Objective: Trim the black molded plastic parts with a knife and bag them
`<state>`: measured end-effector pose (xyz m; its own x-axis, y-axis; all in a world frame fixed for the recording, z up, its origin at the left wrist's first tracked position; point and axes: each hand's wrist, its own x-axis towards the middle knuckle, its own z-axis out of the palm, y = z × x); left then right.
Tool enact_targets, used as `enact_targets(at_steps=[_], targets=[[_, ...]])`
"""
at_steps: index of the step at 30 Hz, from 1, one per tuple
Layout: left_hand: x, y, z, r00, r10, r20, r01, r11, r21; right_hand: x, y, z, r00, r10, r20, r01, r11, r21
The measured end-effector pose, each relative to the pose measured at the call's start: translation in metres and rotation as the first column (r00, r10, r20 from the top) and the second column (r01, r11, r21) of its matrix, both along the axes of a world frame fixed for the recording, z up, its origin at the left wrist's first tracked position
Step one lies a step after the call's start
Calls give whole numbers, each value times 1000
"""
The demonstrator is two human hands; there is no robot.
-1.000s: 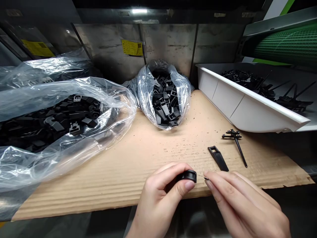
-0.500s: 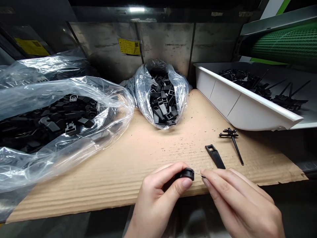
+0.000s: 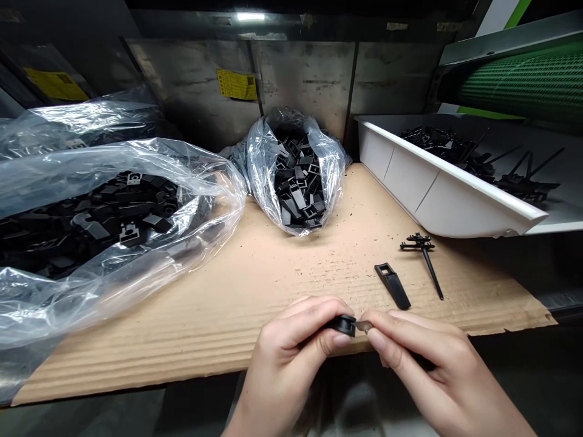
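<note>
My left hand (image 3: 298, 349) is closed around a black plastic part (image 3: 344, 325), whose slotted end sticks out between thumb and index finger. A thin metal blade (image 3: 363, 326) is pinched in the fingertips of my right hand (image 3: 419, 352), its tip at or just against the slotted end; I cannot tell whether it is inside. Beyond my right hand lies a flat black plastic piece (image 3: 395, 290) with a square hole at one end. Next to it rests a black moulded sprue (image 3: 427, 261) with a long stem and small branches.
Clear plastic bags of black parts stand at the left (image 3: 200, 243) and back centre (image 3: 334, 176). A white tray (image 3: 428, 182) holding black sprues stands at the right, below a green roller (image 3: 523, 79). Cardboard (image 3: 204, 315) covers the worktop, with dark crumbs scattered over it.
My right hand has turned and moved slightly left, and more of the metal blade now shows, close to the black part's end. My left hand keeps its grip on that part.
</note>
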<state>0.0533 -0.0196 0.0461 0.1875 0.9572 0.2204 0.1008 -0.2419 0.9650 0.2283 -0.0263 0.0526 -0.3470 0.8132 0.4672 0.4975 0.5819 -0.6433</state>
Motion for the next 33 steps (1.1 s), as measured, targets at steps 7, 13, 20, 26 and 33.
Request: enact_targets(at_steps=[7, 13, 20, 26, 33], targets=[[0, -1, -1, 999, -49, 19, 47, 995, 84, 2, -1, 0, 1000, 24, -17, -26, 994, -104], [0, 2, -6, 997, -65, 28, 59, 984, 168, 3, -2, -6, 1000, 18, 15, -17, 998, -65], [-2, 0, -4, 996, -86, 5, 83, 975, 206, 1, -4, -2, 998, 62, -15, -64, 982, -175], [-2, 1, -4, 994, -110, -27, 114, 958, 263, 12, -7, 3, 988, 74, -133, -145, 732, -666], [-2, 0, -5, 995, -44, -93, 70, 953, 294, 14, -13, 2, 885, -121, -449, -355, 448, -821]])
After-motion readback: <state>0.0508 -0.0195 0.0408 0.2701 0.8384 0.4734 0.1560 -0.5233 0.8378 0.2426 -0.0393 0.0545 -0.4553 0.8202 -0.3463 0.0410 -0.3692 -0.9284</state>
